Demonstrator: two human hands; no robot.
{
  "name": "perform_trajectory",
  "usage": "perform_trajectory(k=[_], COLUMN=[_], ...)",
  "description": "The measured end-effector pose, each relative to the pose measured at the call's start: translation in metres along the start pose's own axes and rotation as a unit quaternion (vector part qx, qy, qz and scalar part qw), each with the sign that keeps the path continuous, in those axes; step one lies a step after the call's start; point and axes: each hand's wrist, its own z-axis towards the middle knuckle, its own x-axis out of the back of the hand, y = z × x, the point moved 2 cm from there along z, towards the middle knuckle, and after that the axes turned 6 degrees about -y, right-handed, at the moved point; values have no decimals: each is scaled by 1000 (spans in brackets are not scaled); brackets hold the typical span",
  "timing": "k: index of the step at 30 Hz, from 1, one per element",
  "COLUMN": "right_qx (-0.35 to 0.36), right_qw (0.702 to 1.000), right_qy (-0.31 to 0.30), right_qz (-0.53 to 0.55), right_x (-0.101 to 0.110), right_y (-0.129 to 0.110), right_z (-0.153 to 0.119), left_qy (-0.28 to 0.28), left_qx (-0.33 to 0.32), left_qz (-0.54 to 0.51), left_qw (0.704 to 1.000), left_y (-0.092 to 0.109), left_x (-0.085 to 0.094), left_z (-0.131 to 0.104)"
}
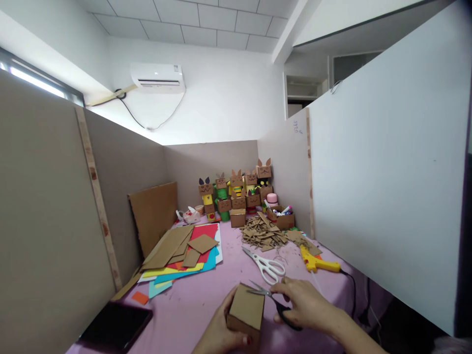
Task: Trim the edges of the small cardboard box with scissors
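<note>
Head camera on the near edge of the counter (177,319), and here's the centre of the action: a small cardboard box (246,307), set just right of the middle of that edge. The left hand (221,324) has it gripped round its left side and front, apparently to steady it and leave the top face free. Over on the right, the right hand (304,302) is clasped round the black-handled scissors (272,295), fingers at the loops, blades parted over the box's top right corner; whether they touch the cardboard, I can't tell! Just beyond lie white scissors (262,263), within easy reach, and by the right edge a yellow glue gun (320,264), its cord trailing off the side, probably parked there to keep the middle clear. Further back, a heap of cardboard scraps (261,231); across to the left edge, coloured paper (205,231) under flat cardboard pieces (177,246), stacked perhaps to stay handy. Near left corner, a dark phone-like device (118,327). Far edge, a crowd of box-headed figures (236,191), faces drawn on! Now the writing: handwritten characters (296,127) on the right partition (283,162), too small to read surely; the air conditioner (158,77) carries a sticker, illegible, and no brand I can make out.
</note>
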Motion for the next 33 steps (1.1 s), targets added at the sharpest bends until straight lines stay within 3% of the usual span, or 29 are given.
perform_trajectory(k=[5,14,33], right_qx=[22,38,44], right_qw=[999,998,997], right_qy=[2,2,-15], right_qz=[-25,-43,-64], right_x=[7,8,17], right_y=[-10,-11,-26], right_z=[3,4,16], left_qy=[-14,5,-12], left_qx=[-3,-1,-7], left_qz=[3,-2,-25], left_qw=[1000,1000,1000], left_y=[6,-4,-2], left_x=[-5,2,-1], left_z=[0,-1,-2])
